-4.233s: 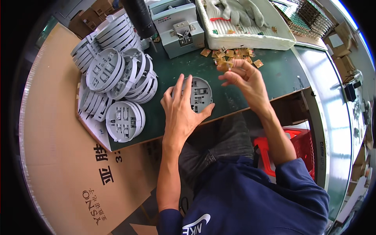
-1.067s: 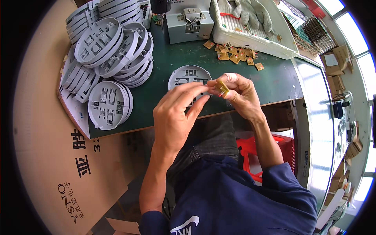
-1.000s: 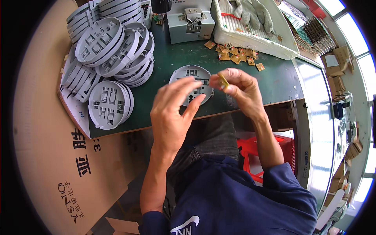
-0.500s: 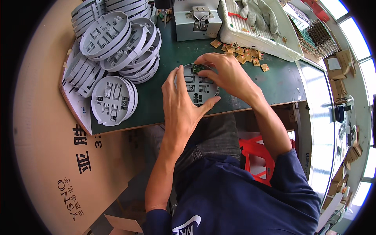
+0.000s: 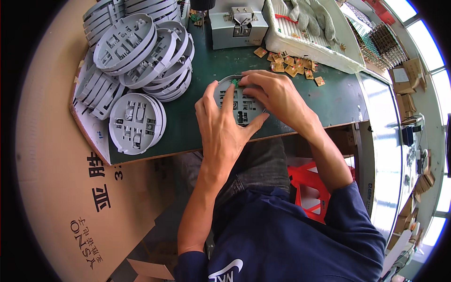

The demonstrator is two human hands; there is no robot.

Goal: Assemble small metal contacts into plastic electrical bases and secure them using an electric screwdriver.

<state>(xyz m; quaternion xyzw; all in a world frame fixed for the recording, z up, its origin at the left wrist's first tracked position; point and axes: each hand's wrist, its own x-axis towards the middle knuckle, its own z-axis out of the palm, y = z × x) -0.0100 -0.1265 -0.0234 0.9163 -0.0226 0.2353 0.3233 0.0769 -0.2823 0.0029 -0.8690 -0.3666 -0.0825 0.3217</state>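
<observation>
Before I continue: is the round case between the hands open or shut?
Open: the round case shows its slotted inside, no lid over it.

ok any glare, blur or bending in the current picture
Head view: windows at right are blown out white, and the glossy surface nearby carries glare; head view: the cardboard sheet's outer edge curves along the fisheye rim; head view: left hand and right hand look fairly sharp, the green part between them too small for detail.

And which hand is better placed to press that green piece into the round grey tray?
Probably the right hand: it curls in beside the green piece, while the left hand spreads across the round grey tray, thumb at its rim.
</observation>
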